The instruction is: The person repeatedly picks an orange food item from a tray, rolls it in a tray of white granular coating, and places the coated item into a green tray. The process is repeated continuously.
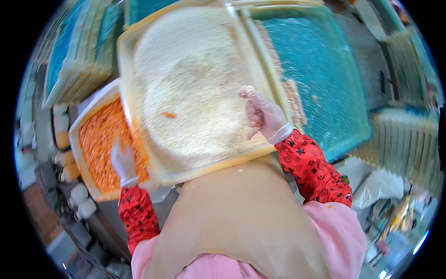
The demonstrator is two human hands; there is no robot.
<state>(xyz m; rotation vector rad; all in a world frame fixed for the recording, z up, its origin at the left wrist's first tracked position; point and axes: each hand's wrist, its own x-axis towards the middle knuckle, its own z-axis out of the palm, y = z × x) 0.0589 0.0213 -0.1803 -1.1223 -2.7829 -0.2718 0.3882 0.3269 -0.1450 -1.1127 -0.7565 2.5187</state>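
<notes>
My left hand (124,162), in a thin whitish glove, reaches over a tub (75,134) of wet orange pieces (101,139). Its fingertips seem to touch the orange mass, and blur hides whether they grip any. Pale crumbs (195,83) fill a large cream tray (209,167) in front of me. One small orange piece (169,114) lies on them. Above the tray's right side is my gloved right hand (263,113), its loosely curled fingers coated with crumbs. The fingers are apart, with nothing visible between them.
To the right lies a turquoise-bottomed tray (320,76) with a row of crumb-coated pieces (294,103) along its left edge. Stacked trays (78,66) stand at the far left, others (404,146) at the right. White bottles (82,200) are at the lower left.
</notes>
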